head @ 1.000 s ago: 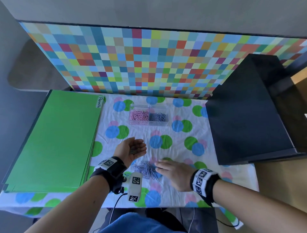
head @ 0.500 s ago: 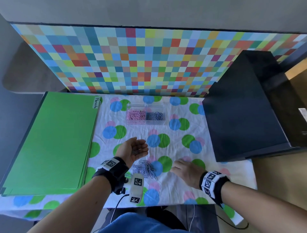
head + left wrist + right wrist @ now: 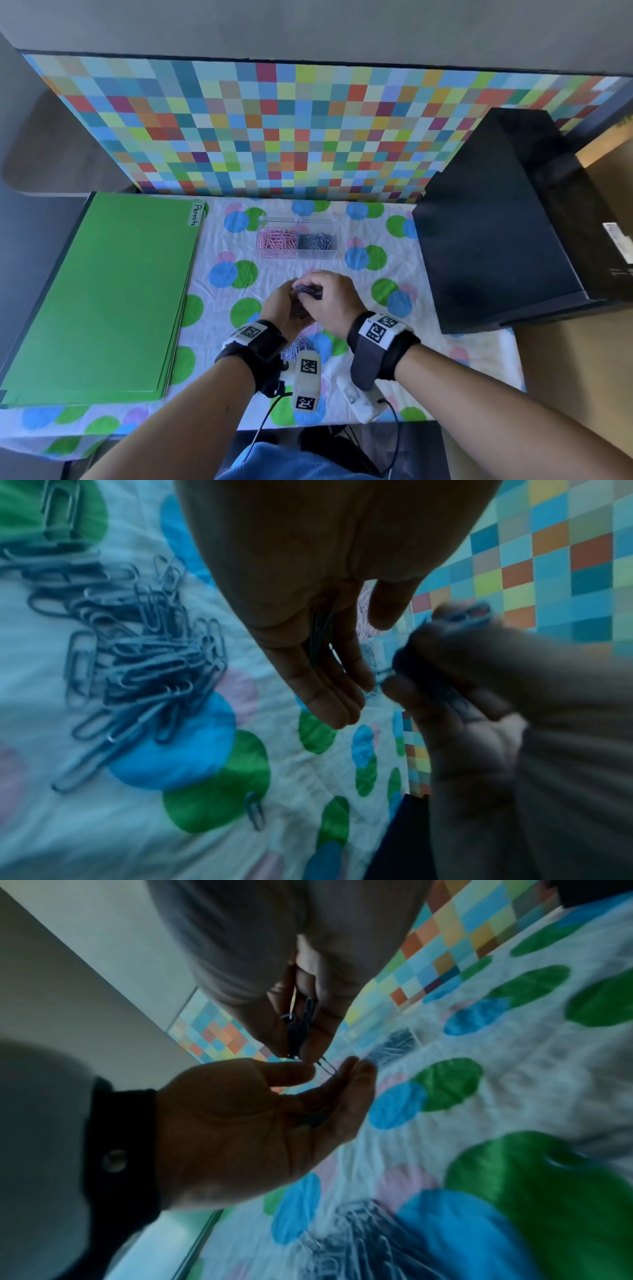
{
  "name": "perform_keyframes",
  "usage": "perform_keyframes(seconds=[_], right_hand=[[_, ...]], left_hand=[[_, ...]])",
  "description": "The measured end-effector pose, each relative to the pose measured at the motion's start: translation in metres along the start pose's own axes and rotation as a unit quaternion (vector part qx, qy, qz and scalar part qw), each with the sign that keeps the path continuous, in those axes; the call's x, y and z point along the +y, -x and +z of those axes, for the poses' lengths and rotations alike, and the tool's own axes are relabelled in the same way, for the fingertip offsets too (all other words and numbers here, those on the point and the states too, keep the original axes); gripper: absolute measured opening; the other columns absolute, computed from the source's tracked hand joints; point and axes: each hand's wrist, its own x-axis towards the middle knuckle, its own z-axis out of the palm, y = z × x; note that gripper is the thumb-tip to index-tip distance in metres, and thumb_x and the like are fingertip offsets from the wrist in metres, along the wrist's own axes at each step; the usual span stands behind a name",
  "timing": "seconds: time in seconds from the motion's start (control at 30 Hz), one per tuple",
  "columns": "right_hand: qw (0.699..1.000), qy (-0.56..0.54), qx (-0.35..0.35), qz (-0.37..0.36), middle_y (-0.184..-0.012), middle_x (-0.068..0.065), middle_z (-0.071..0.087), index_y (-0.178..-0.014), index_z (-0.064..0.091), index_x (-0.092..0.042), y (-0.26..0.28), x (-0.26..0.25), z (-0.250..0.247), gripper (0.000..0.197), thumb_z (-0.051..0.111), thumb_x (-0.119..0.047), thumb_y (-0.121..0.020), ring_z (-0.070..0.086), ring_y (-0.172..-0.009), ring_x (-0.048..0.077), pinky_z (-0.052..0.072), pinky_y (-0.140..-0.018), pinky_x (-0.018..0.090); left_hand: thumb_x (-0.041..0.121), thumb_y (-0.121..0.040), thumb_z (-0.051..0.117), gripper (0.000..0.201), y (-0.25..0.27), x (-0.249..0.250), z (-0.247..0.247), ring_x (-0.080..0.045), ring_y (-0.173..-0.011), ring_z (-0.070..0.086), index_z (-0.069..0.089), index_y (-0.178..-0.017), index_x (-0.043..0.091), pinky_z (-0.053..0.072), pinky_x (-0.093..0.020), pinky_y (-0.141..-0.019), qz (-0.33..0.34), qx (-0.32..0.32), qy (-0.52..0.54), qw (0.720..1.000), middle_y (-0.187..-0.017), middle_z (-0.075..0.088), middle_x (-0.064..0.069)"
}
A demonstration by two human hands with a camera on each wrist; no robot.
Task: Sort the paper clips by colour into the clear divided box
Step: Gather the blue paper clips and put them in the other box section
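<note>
Right hand [image 3: 330,301] pinches blue clips [image 3: 310,291] over cupped left hand [image 3: 284,306], cradling more | risk: loose pinch spills clips short of divided box [image 3: 297,237]; pile [image 3: 137,653] below

Green folders [image 3: 99,294]; black box [image 3: 496,219]

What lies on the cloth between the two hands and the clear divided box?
Nothing: in the head view only bare dotted tablecloth separates the right hand and left hand from the clear divided box.
</note>
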Motion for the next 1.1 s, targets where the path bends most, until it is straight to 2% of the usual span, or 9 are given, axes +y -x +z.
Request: perform_keyframes(seconds=[0.17,0.33,0.57,0.67,0.83,0.9,0.97,1.03,1.1], right_hand=[[0.996,0.06,-0.05,-0.032,-0.104,0.007,0.064,-0.107,0.068,-0.014,-0.004,-0.002,-0.007,0.035,0.057,-0.004,-0.076,0.061,-0.097,0.023,0.049,-0.09,0.035],[0.993,0.078,0.025,-0.085,-0.115,0.007,0.059,-0.118,0.062,-0.007,0.003,0.004,-0.032,0.038,0.063,-0.005,-0.08,0.056,-0.108,0.019,0.044,-0.097,0.026],[0.991,0.118,0.022,-0.055,-0.116,0.004,0.058,-0.119,0.062,-0.012,0.025,0.037,-0.056,0.035,0.063,-0.008,-0.084,0.056,-0.111,0.017,0.038,-0.097,0.018],[0.992,0.121,0.021,-0.041,-0.113,0.004,0.06,-0.115,0.065,-0.011,0.03,0.046,-0.055,0.032,0.064,-0.008,-0.083,0.058,-0.108,0.016,0.034,-0.094,0.011],[0.993,0.117,0.01,-0.027,-0.11,0.004,0.061,-0.111,0.067,-0.008,0.036,0.054,-0.056,0.027,0.063,-0.008,-0.083,0.059,-0.106,0.015,0.04,-0.095,0.018],[0.992,0.124,0.004,-0.027,-0.11,0.003,0.061,-0.111,0.066,-0.008,0.039,0.056,-0.057,0.027,0.063,-0.009,-0.084,0.058,-0.106,0.014,0.04,-0.095,0.017],[0.991,0.129,-0.008,-0.02,-0.111,0.003,0.061,-0.112,0.066,-0.008,0.04,0.058,-0.057,0.027,0.062,-0.01,-0.086,0.058,-0.106,0.014,0.04,-0.095,0.018],[0.991,0.132,-0.022,-0.013,-0.111,0.003,0.061,-0.113,0.065,-0.009,0.039,0.059,-0.055,0.027,0.061,-0.011,-0.087,0.058,-0.106,0.014,0.042,-0.096,0.02],[0.989,0.139,-0.044,-0.01,-0.112,0.003,0.061,-0.114,0.064,-0.009,0.037,0.058,-0.05,0.027,0.06,-0.013,-0.088,0.058,-0.107,0.015,0.044,-0.096,0.024]], left_hand=[[0.019,-0.098,0.032,0.031,-0.003,0.008,0.015,-0.023,-0.075,0.061,0.058,-0.088,0.005,0.048,-0.03,-0.065,0.019,-0.018,0.039,0.999,-0.08,0.06,-0.013],[0.011,-0.096,0.035,0.031,-0.014,0.028,0.032,-0.022,-0.052,0.064,0.056,-0.078,-0.001,0.055,-0.027,-0.048,0.026,0.025,0.041,0.999,-0.059,0.064,-0.014],[0.0,-0.092,0.045,0.021,-0.042,0.069,0.062,-0.023,-0.062,0.058,0.056,-0.075,0.001,0.056,-0.028,-0.057,0.056,0.041,-0.024,0.997,-0.062,0.059,-0.011],[0.0,-0.092,0.046,0.019,-0.056,0.078,0.069,-0.021,-0.058,0.049,0.052,-0.075,0.005,0.05,-0.027,-0.055,0.073,0.052,-0.08,0.993,-0.065,0.05,-0.01],[0.003,-0.089,0.046,0.013,-0.073,0.088,0.068,-0.018,-0.052,0.037,0.047,-0.078,0.007,0.03,-0.029,-0.053,0.088,0.085,-0.15,0.981,-0.058,0.043,-0.005],[0.011,-0.089,0.05,0.009,-0.073,0.091,0.07,-0.023,-0.064,0.047,0.055,-0.085,0.005,0.04,-0.034,-0.059,0.093,0.09,-0.223,0.966,-0.07,0.051,-0.007],[0.02,-0.088,0.054,0.029,-0.074,0.092,0.07,-0.025,-0.086,0.05,0.06,-0.113,0.005,0.05,-0.04,-0.083,0.095,0.09,-0.295,0.946,-0.095,0.052,-0.008],[0.024,-0.087,0.057,0.045,-0.074,0.093,0.069,-0.024,-0.093,0.048,0.055,-0.126,-0.001,0.047,-0.043,-0.098,0.097,0.087,-0.329,0.935,-0.102,0.049,-0.009],[0.025,-0.087,0.058,0.047,-0.071,0.094,0.069,-0.023,-0.095,0.048,0.054,-0.127,-0.002,0.045,-0.045,-0.101,0.101,0.079,-0.34,0.932,-0.104,0.049,-0.009]])
